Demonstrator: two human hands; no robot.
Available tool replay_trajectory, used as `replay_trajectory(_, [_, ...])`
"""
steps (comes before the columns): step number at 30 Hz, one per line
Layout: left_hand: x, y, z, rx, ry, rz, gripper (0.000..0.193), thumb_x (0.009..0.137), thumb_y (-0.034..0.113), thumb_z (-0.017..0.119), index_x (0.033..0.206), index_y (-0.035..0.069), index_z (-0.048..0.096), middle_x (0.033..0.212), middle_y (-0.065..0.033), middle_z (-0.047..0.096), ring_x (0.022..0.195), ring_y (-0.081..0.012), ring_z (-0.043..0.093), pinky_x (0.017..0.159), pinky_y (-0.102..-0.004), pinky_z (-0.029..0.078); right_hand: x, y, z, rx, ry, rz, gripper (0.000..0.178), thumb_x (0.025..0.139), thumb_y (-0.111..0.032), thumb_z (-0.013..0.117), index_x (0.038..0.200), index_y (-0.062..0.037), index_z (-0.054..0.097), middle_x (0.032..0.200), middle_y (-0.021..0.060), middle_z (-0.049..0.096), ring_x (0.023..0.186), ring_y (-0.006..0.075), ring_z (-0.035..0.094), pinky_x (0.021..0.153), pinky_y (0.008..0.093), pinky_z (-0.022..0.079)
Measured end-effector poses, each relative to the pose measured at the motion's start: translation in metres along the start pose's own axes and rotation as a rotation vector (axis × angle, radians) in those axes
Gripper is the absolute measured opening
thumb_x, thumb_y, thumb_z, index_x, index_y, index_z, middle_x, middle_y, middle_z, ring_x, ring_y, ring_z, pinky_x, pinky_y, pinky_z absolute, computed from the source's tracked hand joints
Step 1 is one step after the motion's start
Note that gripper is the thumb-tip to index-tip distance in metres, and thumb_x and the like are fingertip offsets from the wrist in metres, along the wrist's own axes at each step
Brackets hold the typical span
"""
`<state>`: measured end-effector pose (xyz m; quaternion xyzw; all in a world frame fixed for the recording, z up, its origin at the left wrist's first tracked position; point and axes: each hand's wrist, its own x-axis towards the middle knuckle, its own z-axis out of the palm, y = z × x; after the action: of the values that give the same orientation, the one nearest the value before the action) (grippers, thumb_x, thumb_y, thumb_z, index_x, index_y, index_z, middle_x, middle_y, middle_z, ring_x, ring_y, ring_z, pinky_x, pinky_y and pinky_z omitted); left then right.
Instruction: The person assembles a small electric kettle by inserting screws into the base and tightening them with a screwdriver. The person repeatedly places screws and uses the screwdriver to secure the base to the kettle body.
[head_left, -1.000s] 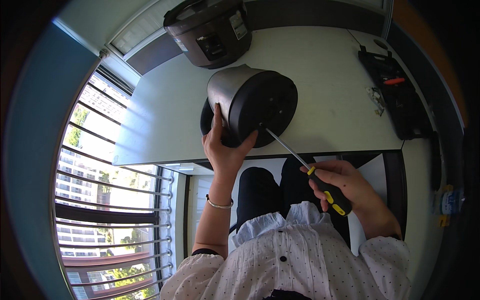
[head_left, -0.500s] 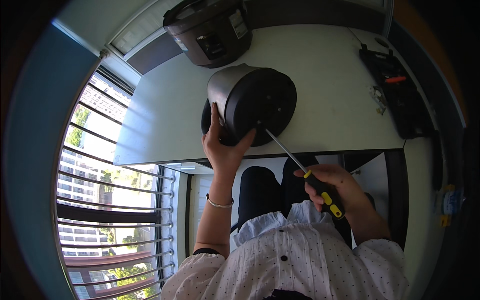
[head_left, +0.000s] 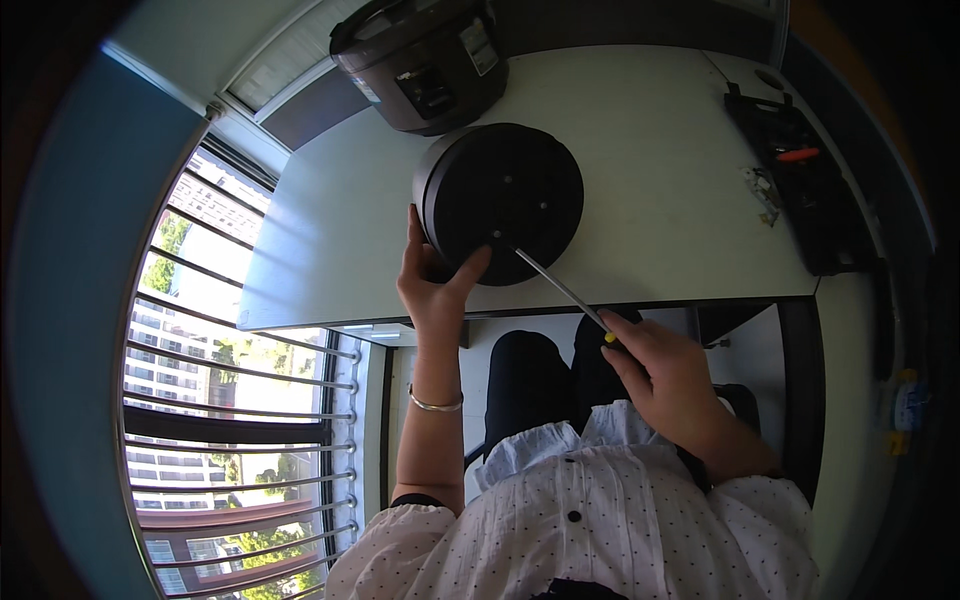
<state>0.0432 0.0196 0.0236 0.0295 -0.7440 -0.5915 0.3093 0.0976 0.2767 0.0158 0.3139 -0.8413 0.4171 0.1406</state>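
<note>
A round appliance, likely an electric kettle (head_left: 530,160), lies on its side with its black base facing me. Several small screws or screw holes show on that base. My left hand (head_left: 437,285) grips its lower left edge, fingers along the metal side and thumb against the base. In my right hand (head_left: 655,370) is a screwdriver (head_left: 560,287) with a long metal shaft. Its tip is close to the lower part of the base, near a small bright screw spot; contact cannot be made out. The palm and fingers hide most of the black and yellow handle.
The appliance rests on a pale table (head_left: 660,180). Behind it stands a dark rice cooker (head_left: 420,75). At the right lie an opened black tool case (head_left: 815,200) with a red item and some small metal parts (head_left: 762,195). A barred window (head_left: 230,400) is on the left.
The base has turned to face me more squarely, with its side now less visible. My right hand has rolled over the screwdriver's handle, covering it. The screwdriver's tip has shifted slightly left.
</note>
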Motion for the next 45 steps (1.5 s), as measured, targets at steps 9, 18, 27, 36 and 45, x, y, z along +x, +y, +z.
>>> replay_trajectory(9, [-0.005,-0.014,0.0,0.12,0.017,0.06,0.09,0.062,0.017,0.082,0.139,-0.005,0.041,0.065,0.0022,0.055,0.056,-0.0059,0.049,0.056,-0.0181,0.04,0.004,-0.009,-0.001,-0.213,-0.004,-0.022,0.036,0.087,-0.013,0.064,0.121,-0.0043,0.056,0.072,0.0079,0.054,0.058,0.0221,0.056,0.049,0.0342,0.045])
replay_trajectory(18, [-0.007,-0.012,0.006,0.167,0.03,0.083,0.091,0.058,0.024,0.083,0.138,-0.001,0.046,0.061,-0.0005,0.056,0.054,-0.0081,0.053,0.057,-0.0201,0.042,0.002,-0.011,-0.003,-0.23,-0.046,0.004,0.036,0.086,-0.011,0.063,0.12,-0.0036,0.057,0.071,0.0085,0.054,0.057,0.0221,0.055,0.05,0.0344,0.045])
replay_trajectory(27, [-0.008,-0.014,0.004,0.242,0.037,0.108,0.092,0.056,0.029,0.083,0.137,0.002,0.048,0.062,-0.0019,0.057,0.054,-0.0109,0.053,0.059,-0.0229,0.044,0.0,-0.013,-0.004,-0.2,-0.066,0.042,0.036,0.087,-0.01,0.063,0.122,-0.0041,0.056,0.072,0.0096,0.054,0.056,0.0233,0.055,0.051,0.0352,0.045])
replay_trajectory(36, [-0.011,-0.012,0.004,0.323,0.026,0.076,0.094,0.055,0.03,0.084,0.138,0.006,0.048,0.07,-0.0025,0.059,0.065,-0.0149,0.053,0.077,-0.0274,0.042,-0.002,-0.013,-0.006,-0.243,-0.078,0.025,0.036,0.087,-0.01,0.062,0.121,-0.0034,0.057,0.072,0.0092,0.053,0.057,0.0237,0.055,0.05,0.0356,0.044])
replay_trajectory(45, [-0.01,-0.002,0.003,0.435,-0.005,0.116,0.093,0.056,0.031,0.084,0.139,0.009,0.048,0.074,-0.0018,0.061,0.069,-0.0164,0.056,0.085,-0.0299,0.039,0.006,-0.013,-0.022,-0.578,-0.132,-0.115,0.046,0.077,-0.003,0.062,0.123,-0.0034,0.058,0.076,0.0084,0.049,0.059,0.0197,0.052,0.05,0.0311,0.044])
